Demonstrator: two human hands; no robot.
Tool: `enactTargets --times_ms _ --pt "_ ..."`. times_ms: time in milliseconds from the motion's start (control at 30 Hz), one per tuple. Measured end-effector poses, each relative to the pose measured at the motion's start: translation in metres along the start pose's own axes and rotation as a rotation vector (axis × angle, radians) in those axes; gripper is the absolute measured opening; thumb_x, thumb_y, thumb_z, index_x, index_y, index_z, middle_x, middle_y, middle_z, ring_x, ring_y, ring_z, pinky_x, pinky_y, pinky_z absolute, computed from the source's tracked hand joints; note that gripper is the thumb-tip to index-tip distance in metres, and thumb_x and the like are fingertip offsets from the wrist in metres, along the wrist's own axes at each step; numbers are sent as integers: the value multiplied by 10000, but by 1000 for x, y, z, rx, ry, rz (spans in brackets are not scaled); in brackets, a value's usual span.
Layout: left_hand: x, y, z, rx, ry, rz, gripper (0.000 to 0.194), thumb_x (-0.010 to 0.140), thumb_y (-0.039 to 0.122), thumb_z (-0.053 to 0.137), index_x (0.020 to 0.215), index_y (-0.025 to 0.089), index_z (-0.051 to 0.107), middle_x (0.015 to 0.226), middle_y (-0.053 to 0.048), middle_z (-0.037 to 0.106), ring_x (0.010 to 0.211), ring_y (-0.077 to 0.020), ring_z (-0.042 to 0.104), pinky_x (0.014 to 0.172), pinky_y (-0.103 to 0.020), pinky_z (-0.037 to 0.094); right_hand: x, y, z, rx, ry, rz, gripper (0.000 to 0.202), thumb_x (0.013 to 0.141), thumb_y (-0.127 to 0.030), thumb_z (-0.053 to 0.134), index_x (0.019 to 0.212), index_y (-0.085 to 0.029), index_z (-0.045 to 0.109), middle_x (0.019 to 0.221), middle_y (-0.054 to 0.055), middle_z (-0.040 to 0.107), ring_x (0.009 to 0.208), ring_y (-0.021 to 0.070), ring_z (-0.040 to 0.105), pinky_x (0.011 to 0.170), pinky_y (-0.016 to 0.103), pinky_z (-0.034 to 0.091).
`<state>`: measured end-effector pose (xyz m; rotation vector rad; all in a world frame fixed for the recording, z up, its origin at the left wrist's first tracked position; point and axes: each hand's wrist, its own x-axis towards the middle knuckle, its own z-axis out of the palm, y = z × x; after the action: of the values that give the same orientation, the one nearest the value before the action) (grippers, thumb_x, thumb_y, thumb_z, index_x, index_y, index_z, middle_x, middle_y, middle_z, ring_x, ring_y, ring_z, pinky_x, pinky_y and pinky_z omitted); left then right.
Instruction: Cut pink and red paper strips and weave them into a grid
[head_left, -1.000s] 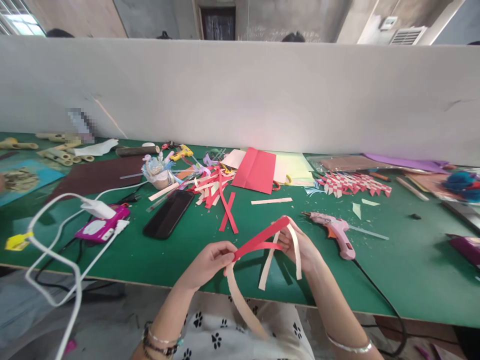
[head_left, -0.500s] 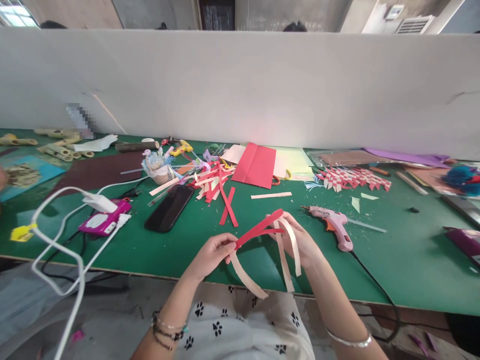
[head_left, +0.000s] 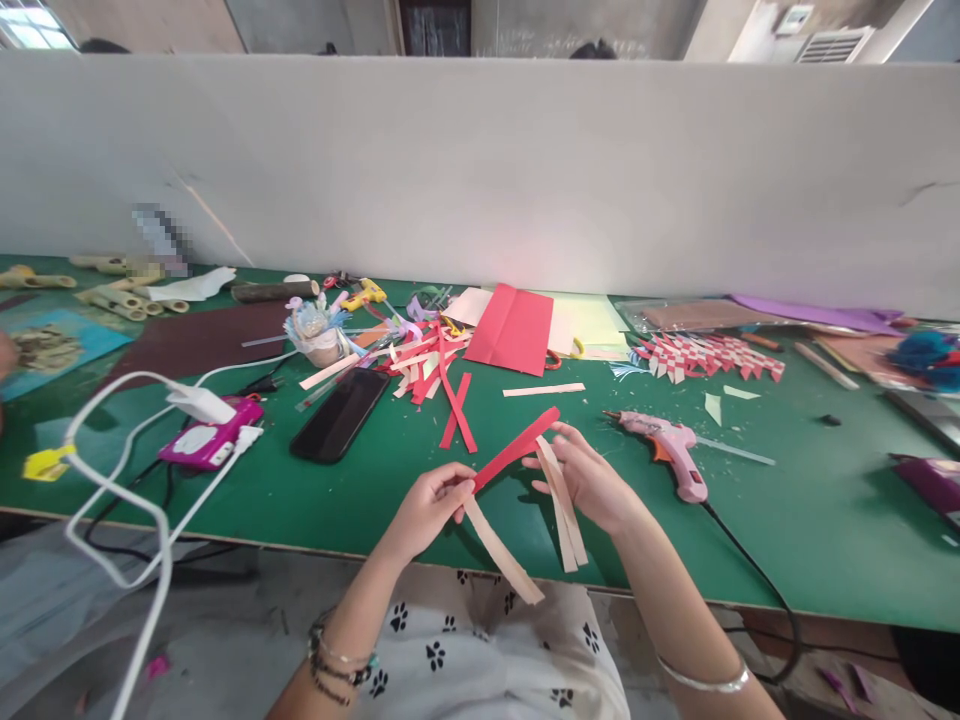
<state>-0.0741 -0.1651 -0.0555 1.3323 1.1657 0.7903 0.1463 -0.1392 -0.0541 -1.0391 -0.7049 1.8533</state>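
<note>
Above the table's front edge, my left hand [head_left: 433, 505] pinches the lower left end of a red paper strip [head_left: 517, 446], which slants up to the right. A cream strip [head_left: 501, 552] hangs from the same pinch. More cream strips [head_left: 562, 510] hang down near the red strip's far end. Beside that end is my right hand [head_left: 581, 475], its fingers apart and seeming to hold nothing. Beyond lie two crossed red strips [head_left: 458, 415] and a single cream strip [head_left: 544, 390].
A pink glue gun [head_left: 671, 445] with a cord lies to the right. On the left are a black phone [head_left: 341, 415], a magenta power strip [head_left: 212, 435] and white cables. Red card [head_left: 513, 330] and woven red-white paper [head_left: 712, 357] lie at the back.
My right hand's fingers have spread off the strips' end. The red strips now look like one band, and the cream strips on the right have swung left and closer together.
</note>
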Motion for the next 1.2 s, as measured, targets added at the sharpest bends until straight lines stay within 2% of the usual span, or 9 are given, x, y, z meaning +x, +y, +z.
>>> enactTargets --times_ms 100,200,367,467,600,767,967,1100,1200 --pt "1 0 1 -1 18 -12 280 792 418 494 839 146 542 526 51 446 479 -86 422 498 -205 329 1 6 3 -40 31 -64 542 696 -280 680 1158 -275 397 917 3 653 923 172 626 794 295 503" --pt "2 1 2 -4 27 -31 294 791 429 490 842 143 536 487 64 420 449 -81 396 485 -203 314 6 12 4 1 52 -97 378 702 -262 674 1049 -196 539 907 32 676 923 146 623 827 219 482" --pt "4 0 1 -2 42 -48 311 790 444 484 832 140 534 426 80 385 403 -72 361 463 -194 288 8 13 5 -37 79 -28 192 777 -314 585 853 -145 637 878 78 685 822 138 645 656 177 509" --pt "5 1 0 0 62 -50 307 788 438 483 837 140 536 418 75 413 406 -78 393 474 -195 310 2 8 4 -159 -50 51 324 812 -443 497 897 -151 611 769 70 684 606 127 640 526 207 484" --pt "5 3 0 -18 69 -55 302 776 426 493 848 136 537 481 55 472 449 -90 454 484 -196 338 1 5 1 -241 -223 110 480 818 -562 383 1018 -159 552 595 31 637 359 89 490 371 202 337" --pt "5 5 -3 44 34 -60 286 798 404 482 875 137 547 479 57 477 465 -93 473 518 -201 358 11 11 -1 -50 -36 -33 322 763 -478 522 823 -164 562 519 -39 524 348 35 280 367 194 201" --pt "7 5 -5 107 23 -70 265 803 385 487 887 144 557 500 48 500 490 -100 496 539 -205 367 10 7 1 -52 -34 -30 236 692 -348 657 680 -165 510 487 -73 395 435 38 313 426 172 260" --pt "9 6 -7 110 16 -81 277 808 401 475 886 148 557 504 45 503 488 -103 497 530 -205 369 10 2 2 -87 45 -87 252 703 -389 641 739 -181 502 558 -50 490 475 60 429 460 187 331" --pt "10 8 -8 146 14 -87 279 807 406 476 873 149 562 493 42 503 493 -109 501 527 -206 369 11 -1 2 -142 12 -73 262 739 -427 594 805 -194 492 591 -42 528 432 56 430 419 187 298"
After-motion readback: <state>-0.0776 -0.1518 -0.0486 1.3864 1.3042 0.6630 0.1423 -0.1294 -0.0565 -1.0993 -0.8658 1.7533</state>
